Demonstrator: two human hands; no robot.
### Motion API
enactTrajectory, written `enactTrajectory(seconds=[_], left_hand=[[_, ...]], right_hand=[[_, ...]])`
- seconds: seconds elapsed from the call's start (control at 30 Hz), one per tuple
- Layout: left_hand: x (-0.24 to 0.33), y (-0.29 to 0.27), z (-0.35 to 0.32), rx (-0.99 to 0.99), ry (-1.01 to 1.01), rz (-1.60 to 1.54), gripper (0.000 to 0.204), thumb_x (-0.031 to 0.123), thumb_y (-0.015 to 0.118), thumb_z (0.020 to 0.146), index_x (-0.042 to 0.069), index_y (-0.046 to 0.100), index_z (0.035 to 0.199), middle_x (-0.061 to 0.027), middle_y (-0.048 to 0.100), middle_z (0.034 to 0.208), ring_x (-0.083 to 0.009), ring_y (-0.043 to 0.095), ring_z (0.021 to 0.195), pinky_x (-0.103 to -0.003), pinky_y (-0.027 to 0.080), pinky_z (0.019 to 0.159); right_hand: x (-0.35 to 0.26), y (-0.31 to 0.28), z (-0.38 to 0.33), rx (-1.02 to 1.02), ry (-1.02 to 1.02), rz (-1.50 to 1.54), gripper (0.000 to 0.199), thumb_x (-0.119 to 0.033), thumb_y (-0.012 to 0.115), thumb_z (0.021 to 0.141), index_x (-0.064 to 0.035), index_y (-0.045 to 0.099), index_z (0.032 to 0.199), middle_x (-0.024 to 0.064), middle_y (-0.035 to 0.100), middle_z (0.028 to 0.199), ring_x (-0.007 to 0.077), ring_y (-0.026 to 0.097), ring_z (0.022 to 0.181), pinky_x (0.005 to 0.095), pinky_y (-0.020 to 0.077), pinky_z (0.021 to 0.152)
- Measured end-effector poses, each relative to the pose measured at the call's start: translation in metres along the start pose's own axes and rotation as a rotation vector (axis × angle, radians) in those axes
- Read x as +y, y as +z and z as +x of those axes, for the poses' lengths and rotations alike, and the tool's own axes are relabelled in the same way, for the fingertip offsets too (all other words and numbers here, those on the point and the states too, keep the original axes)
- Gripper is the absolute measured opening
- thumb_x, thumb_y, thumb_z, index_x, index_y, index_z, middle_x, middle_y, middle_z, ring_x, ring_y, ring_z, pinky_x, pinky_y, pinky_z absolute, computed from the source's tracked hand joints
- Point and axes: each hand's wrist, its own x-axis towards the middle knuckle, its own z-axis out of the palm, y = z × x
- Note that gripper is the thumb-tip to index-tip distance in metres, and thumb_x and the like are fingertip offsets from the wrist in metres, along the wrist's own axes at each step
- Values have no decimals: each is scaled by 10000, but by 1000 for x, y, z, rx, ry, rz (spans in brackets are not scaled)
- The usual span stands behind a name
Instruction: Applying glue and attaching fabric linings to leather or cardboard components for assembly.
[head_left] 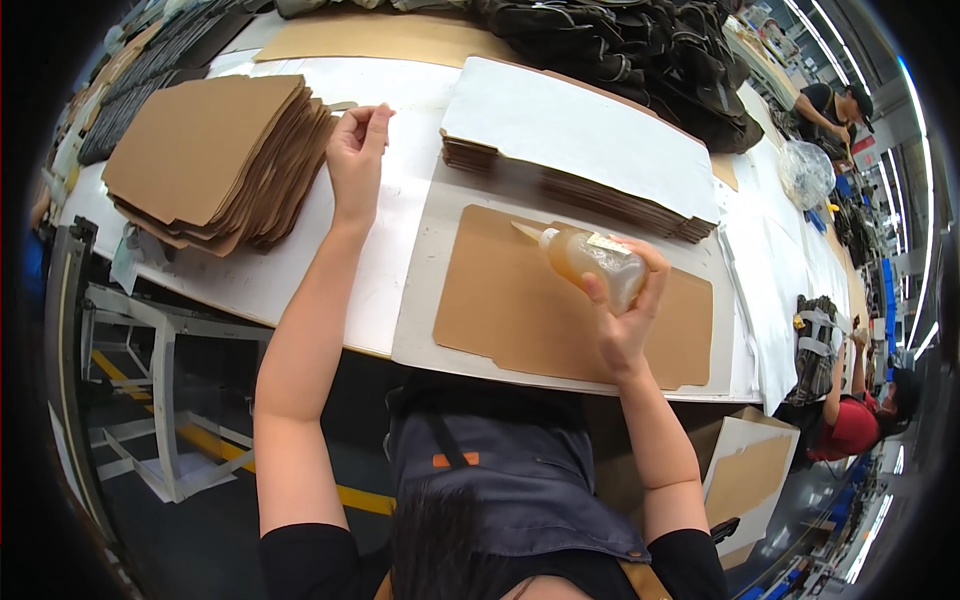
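Observation:
My right hand (pixel 625 320) is wrapped round a clear squeeze bottle (pixel 598 262) with amber liquid inside. The bottle is tipped over, its pointed nozzle aimed left, above a flat brown cardboard sheet (pixel 500 310). That sheet lies on a pale grey board (pixel 418 325) at the table's front edge. My left hand (pixel 358 150) is raised over the white tabletop with its fingers curled closed, just right of a stack of brown cardboard pieces (pixel 200 150). Whatever its fingers hold, if anything, cannot be made out.
Behind the sheet sits a stack of white-topped cardboard pieces (pixel 590 140). Dark fabric bags (pixel 620 60) are heaped at the back. A metal frame (pixel 165 400) stands at lower left. Two people work at the right, one in a red shirt (pixel 848 428).

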Motion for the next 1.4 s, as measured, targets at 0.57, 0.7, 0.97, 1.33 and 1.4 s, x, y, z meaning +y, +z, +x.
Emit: enactTrajectory(seconds=[0.57, 0.7, 0.97, 1.33, 1.4], left_hand=[[7, 1, 0, 3, -7, -41, 257, 276, 682, 999, 20, 671, 984, 49, 530, 745, -26, 439, 693, -184, 364, 624], [6, -4, 2, 6, 1, -40, 251, 272, 686, 994, 25, 675, 955, 46, 557, 752, -24, 459, 688, -188, 381, 615], [3, -3, 3, 11, 31, -36, 247, 271, 687, 992, 35, 680, 920, 46, 579, 757, -20, 476, 675, -193, 396, 598], [3, -4, 2, 4, 16, -17, 257, 282, 687, 990, 35, 682, 919, 47, 574, 748, -25, 476, 679, -195, 395, 607], [3, -4, 2, 4, 21, -19, 260, 285, 689, 989, 34, 682, 921, 48, 573, 746, -25, 477, 680, -196, 395, 610]], right_hand=[[0, 34, 31, -137, 124, 166, 530, -197, 806, 884, -75, 483, 1285, 94, 567, 1207, 195, 567, 1102, 337, 484, 948], [-3, 25, 43, -143, 278, 241, 519, -222, 793, 898, -94, 487, 1296, 59, 549, 1181, 161, 560, 1082, 303, 496, 915], [6, 23, 55, -220, 292, 276, 515, -192, 793, 882, -114, 496, 1296, 35, 530, 1137, 142, 560, 1044, 279, 510, 866], [1, 15, 50, -331, 292, 331, 528, -220, 818, 862, -107, 512, 1276, 32, 553, 1152, 138, 568, 1051, 282, 504, 887], [-3, 13, 46, -374, 277, 373, 532, -220, 823, 857, -99, 514, 1271, 32, 546, 1172, 140, 570, 1053, 289, 502, 902]])
